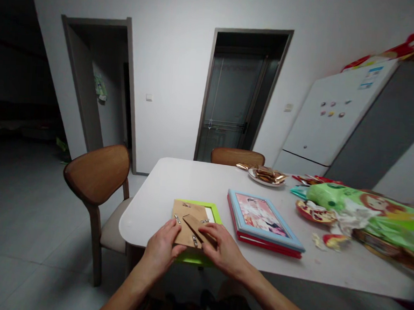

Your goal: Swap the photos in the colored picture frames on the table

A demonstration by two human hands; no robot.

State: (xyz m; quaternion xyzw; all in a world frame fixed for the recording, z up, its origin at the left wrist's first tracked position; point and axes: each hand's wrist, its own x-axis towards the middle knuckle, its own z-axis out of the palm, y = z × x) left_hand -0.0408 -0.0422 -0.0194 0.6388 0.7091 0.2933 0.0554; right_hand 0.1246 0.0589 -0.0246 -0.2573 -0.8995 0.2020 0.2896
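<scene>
A brown picture frame backing board [197, 211] with small metal clips and a stand leg is at the table's front edge. Under it, and shifted from it, lies a lime green picture frame [218, 215], whose rim shows at the back, right and front. My left hand [161, 245] grips the board's left front corner between thumb and fingers. On the other side, my right hand [223, 250] closes over the right front part, fingers at the stand leg. To the right rests a stack of frames, a light blue picture frame [264, 217] above red ones.
A plate [251, 175] of wrapped snacks stands at the back. Farther right lie a cut pomegranate [314, 213], a peel piece [335, 241] and a green tissue pack [325, 195]. Wooden chairs stand at the left [98, 174] and behind the table [237, 157].
</scene>
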